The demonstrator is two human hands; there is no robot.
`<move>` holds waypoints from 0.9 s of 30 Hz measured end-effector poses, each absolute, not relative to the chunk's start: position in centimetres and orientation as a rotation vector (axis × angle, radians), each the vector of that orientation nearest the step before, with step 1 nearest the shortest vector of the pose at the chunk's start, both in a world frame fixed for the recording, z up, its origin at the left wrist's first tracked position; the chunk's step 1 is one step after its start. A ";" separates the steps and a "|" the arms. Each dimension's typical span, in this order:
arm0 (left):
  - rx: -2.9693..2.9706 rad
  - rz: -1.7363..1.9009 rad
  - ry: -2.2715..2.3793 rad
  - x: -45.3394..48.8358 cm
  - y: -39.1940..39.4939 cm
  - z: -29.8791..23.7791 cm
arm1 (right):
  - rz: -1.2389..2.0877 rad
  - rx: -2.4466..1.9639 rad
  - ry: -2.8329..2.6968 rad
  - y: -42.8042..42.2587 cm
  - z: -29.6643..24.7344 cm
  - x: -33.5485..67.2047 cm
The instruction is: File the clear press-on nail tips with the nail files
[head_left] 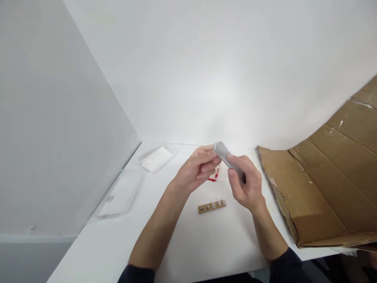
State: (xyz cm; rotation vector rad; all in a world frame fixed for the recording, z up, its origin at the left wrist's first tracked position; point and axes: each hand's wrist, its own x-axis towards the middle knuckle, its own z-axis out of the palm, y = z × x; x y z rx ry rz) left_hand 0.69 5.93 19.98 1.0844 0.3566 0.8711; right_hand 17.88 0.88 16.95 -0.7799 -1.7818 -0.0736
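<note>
A grey, elongated object with a rounded end (223, 152) is held up slantwise above the table, its exact kind unclear. My right hand (248, 181) is closed around its lower part, thumb along the upper face. At the upper end, the curled fingers of my left hand (198, 168) press against it from the left. Behind my hands lies a clear packet with red print (218, 173), partly hidden. Below them on the table sits a narrow brown strip (210, 209) bearing several small whitish and metallic pieces in a row.
A clear plastic tray with something white in it (156, 159) lies at the back left of the white table (182, 251). Nearer, a clear plastic bag or sleeve (118, 196) rests by the left edge. An opened cardboard box (321, 196) takes up the right side. White walls stand behind and left.
</note>
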 end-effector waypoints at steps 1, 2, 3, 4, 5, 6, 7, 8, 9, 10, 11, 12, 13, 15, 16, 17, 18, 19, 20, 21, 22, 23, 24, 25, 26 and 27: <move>1.082 0.864 0.365 0.7 6.0 20.0 | -0.076 -0.796 -1.775 0.8 17.0 17.9; 1.080 0.860 0.375 0.7 6.1 20.0 | -0.079 -0.827 -1.759 0.8 16.9 17.9; 1.079 0.860 0.384 0.8 6.1 20.0 | -0.080 -0.856 -1.740 0.8 16.9 17.9; 1.077 0.859 0.386 0.8 6.2 20.0 | -0.075 -0.869 -1.736 0.9 16.8 18.0; 1.075 0.859 0.384 0.8 6.3 20.0 | -0.066 -0.867 -1.744 1.0 16.7 18.0; 1.073 0.858 0.379 0.9 6.3 19.9 | -0.058 -0.858 -1.755 1.1 16.5 18.1; 1.072 0.853 0.377 0.9 6.4 19.9 | -0.056 -0.853 -1.757 1.2 16.4 18.1; 1.072 0.847 0.378 0.9 6.5 19.8 | -0.058 -0.861 -1.747 1.3 16.3 18.1; 1.072 0.844 0.380 0.9 6.5 19.7 | -0.061 -0.868 -1.727 1.5 16.3 18.1; 1.069 0.845 0.380 0.8 6.6 19.6 | -0.059 -0.868 -1.712 1.6 16.2 18.1; 1.066 0.846 0.378 0.8 6.7 19.6 | -0.049 -0.857 -1.713 1.7 16.2 18.1; 1.063 0.844 0.377 0.8 6.8 19.5 | -0.034 -0.844 -1.729 1.8 16.1 18.1; 1.061 0.843 0.378 0.8 6.8 19.5 | -0.021 -0.840 -1.745 1.9 16.1 18.1; 1.064 0.839 0.393 0.8 7.0 19.4 | -0.011 -0.884 -1.739 2.1 16.0 18.1; 1.064 0.843 0.401 0.8 7.0 19.3 | -0.009 -0.913 -1.723 2.2 15.9 18.1; 1.063 0.847 0.407 0.8 7.1 19.2 | -0.004 -0.925 -1.711 2.3 15.8 18.1; 1.058 0.856 0.410 0.9 7.2 19.1 | 0.005 -0.920 -1.717 2.4 15.7 18.1; 1.050 0.867 0.415 0.9 7.4 18.9 | 0.017 -0.906 -1.735 2.4 15.7 18.2; 1.043 0.876 0.421 1.0 7.5 18.8 | 0.024 -0.899 -1.751 2.5 15.6 18.2; 1.035 0.886 0.429 1.0 7.6 18.6 | 0.024 -0.908 -1.750 2.6 15.6 18.2; 1.030 0.893 0.437 1.1 7.8 18.5 | 0.021 -0.933 -1.732 2.6 15.5 18.2; 1.025 0.898 0.442 1.1 7.9 18.3 | 0.019 -0.959 -1.706 2.7 15.5 18.3; 1.020 0.896 0.441 1.1 8.1 18.2 | 0.018 -0.971 -1.687 2.7 15.5 18.3; 1.015 0.885 0.439 1.1 8.2 18.1 | 0.025 -0.967 -1.690 2.7 15.5 18.3; 1.009 0.876 0.437 1.1 8.3 18.0 | 0.032 -0.953 -1.703 2.8 15.5 18.3; 1.006 0.867 0.438 1.1 8.4 17.9 | 0.034 -0.940 -1.715 2.8 15.4 18.3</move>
